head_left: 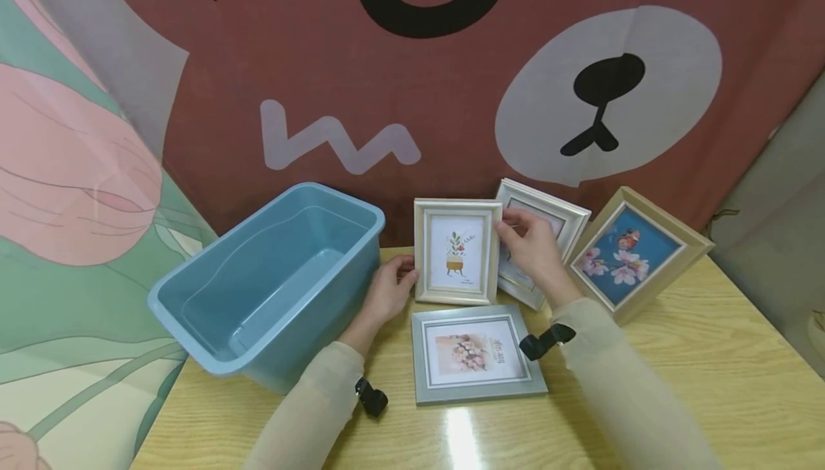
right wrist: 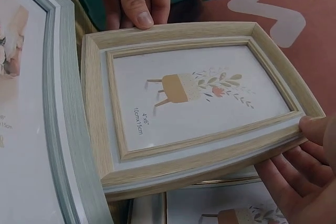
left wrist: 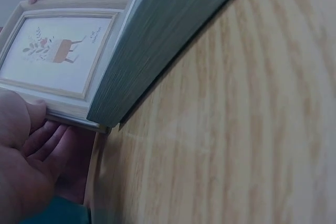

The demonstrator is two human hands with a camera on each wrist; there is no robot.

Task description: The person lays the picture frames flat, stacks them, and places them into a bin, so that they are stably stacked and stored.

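Note:
A light wood-toned picture frame [head_left: 456, 259] with a potted-plant print stands upright between my hands. My left hand [head_left: 389, 291] grips its left edge; in the left wrist view the thumb lies at the front and the fingers reach behind. Pinching the upper right edge is my right hand [head_left: 533, 246], its thumb on the face in the right wrist view. Just in front, a grey-green picture frame [head_left: 477, 387] with a flower print lies face up. Behind my right hand leans a similar pale frame [head_left: 548, 198], partly covered by the hand.
To the left stands a blue plastic bin [head_left: 271, 355], nothing inside it. On the right, a tan frame [head_left: 683, 255] with a blue flower picture stands tilted. All rest on a wooden table [head_left: 728, 370] against a printed cloth backdrop [head_left: 451, 97].

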